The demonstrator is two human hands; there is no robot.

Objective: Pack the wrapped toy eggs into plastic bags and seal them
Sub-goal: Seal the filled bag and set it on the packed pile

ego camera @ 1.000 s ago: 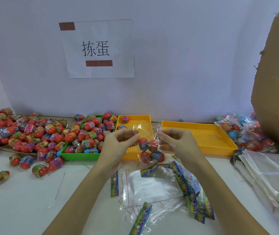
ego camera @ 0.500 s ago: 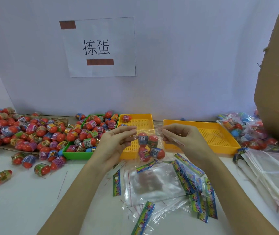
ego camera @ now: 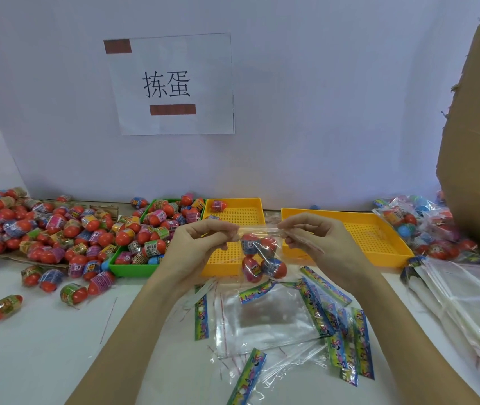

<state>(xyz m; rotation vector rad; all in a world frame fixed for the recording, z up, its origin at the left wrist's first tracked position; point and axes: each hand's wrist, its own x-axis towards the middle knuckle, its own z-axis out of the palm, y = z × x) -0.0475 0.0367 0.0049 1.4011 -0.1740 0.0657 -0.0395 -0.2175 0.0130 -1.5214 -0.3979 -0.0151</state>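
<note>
Dozens of wrapped toy eggs (ego camera: pixel 43 229), red-capped with printed bands whose lettering is too small to read, lie heaped at the left of the frame on a white bench (ego camera: pixel 43 340), pointing every way; a few strays lie on their sides nearer the lower left. Just right of the heap a green tray (ego camera: pixel 129 268) holds more of them. On the wall at upper centre hangs a paper sign (ego camera: pixel 171 83) printed with the characters 拣蛋 between two brown bars. At mid-frame the left hand (ego camera: pixel 196 244) pinches one end of the mouth of a clear plastic bag (ego camera: pixel 259 252), and the right hand (ego camera: pixel 319 242) pinches the other end, so the mouth is stretched level from left to right while the bag hangs below it in the air, above the near edge of a yellow tray (ego camera: pixel 234 213). Four eggs show inside the bag, mostly upright or a little tilted. Under the hands, empty bags (ego camera: pixel 268 320) with colourful header strips are scattered flat on the bench. A second yellow tray (ego camera: pixel 379 229) sits behind the right hand. At far right lie filled bags (ego camera: pixel 425 229), a stack of clear bags (ego camera: pixel 466 296) and a cardboard box (ego camera: pixel 478 141).
</note>
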